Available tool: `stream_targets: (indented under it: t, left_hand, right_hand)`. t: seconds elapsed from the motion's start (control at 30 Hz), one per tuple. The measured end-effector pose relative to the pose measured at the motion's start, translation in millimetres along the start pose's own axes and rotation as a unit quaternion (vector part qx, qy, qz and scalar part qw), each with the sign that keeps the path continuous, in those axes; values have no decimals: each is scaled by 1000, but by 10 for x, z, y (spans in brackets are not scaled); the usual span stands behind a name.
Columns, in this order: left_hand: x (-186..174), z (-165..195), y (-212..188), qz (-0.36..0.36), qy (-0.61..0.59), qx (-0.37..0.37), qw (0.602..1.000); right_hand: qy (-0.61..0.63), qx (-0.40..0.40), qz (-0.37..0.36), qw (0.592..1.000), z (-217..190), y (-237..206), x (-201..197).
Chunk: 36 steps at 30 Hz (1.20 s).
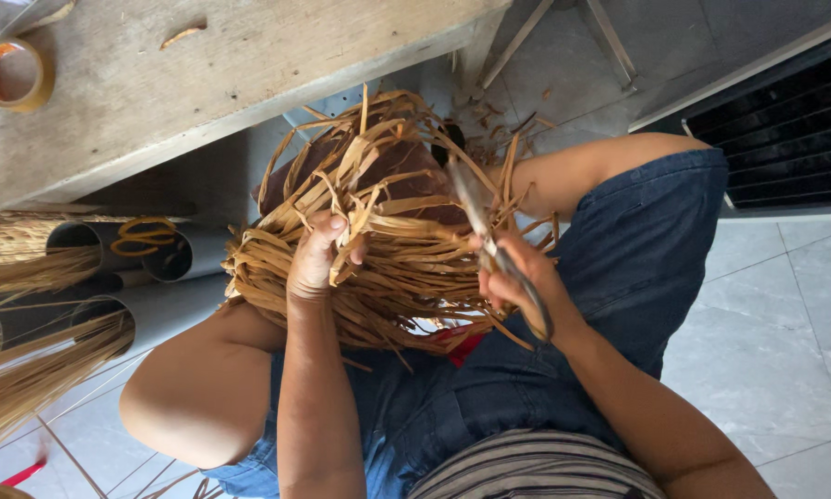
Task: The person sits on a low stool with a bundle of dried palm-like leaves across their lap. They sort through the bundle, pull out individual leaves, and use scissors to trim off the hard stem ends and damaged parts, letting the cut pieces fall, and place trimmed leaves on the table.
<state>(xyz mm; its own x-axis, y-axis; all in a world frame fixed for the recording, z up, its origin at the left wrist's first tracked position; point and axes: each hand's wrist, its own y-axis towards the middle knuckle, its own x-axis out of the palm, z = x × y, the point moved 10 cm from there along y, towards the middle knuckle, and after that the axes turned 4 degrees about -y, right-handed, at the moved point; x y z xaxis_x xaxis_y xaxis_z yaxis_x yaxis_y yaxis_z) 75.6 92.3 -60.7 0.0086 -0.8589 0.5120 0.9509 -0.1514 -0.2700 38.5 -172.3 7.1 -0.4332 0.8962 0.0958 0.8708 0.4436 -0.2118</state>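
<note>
Strips of dried, tan plant fibre lie in a loose tangled bundle across the person's lap, resting on the thighs in blue denim shorts. The left hand sits on the near left part of the bundle, fingers curled together and clamped on a small cluster of strips. This grip appears to lift those strips clear of the mass and hold them taut. The right hand is closed round the handles of a pair of scissors, whose blades point away from the body into the strips. The bundle rests on the lap, which likely keeps both hands free and the work close to the eyes.

A wooden bench runs across the upper left, with a roll of tape on it. Below it lie grey pipes; one holds a coil of yellow cord. Bunches of fine straw enter from the left edge. Offcuts lie scattered on the grey tiled floor.

Limits of view:
- The scissor blades are blurred; whether they are parted cannot be told.
- A dark reddish object under the strips is mostly covered and cannot be identified.
- The straw bunches are cut off by the frame.
</note>
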Motion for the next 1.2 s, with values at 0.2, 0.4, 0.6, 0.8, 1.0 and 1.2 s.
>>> stream_targets:
  t: [0.2,0.4,0.6,0.8,1.0,1.2]
  left_hand:
    - [-113,-79,-15,20,-12,-23,999]
    - [-98,-134,14,-43,-76,-3,996]
    - [-77,-32,64,-51,-130,13,990]
    - [-7,8,122,-67,-191,48,978]
    - [-15,202,51,-15,-132,138,981]
    - [12,222,47,13,-84,107,991]
  right_hand:
    - [67,90,-85,990,150,-101,212]
    - [119,61,-70,989,70,164,258]
    - [103,21,36,994,41,165,0]
    - [62,-97,123,986,-183,-178,-372]
    - [-15,-102,4,995,-62,-731,39]
    - [132,81,-76,985,469,-512,418]
